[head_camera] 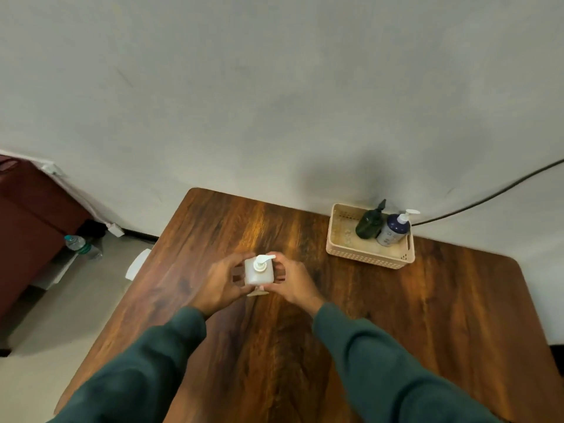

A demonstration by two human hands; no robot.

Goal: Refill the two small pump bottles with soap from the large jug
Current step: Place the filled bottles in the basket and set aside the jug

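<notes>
A white square bottle (258,274) with a white pump top stands upright near the middle of the wooden table (396,315). My left hand (221,280) grips its left side and my right hand (291,282) grips its right side. A dark green pump bottle (370,223) and a dark blue pump bottle with a white pump (394,228) stand in a beige basket (366,257) at the back right. The base of the white bottle is partly hidden by my fingers.
The table's far edge meets a grey wall. A black cable (488,195) runs along the wall at the right. On the floor to the left lie a plastic water bottle (82,244) and a dark red piece of furniture (27,227).
</notes>
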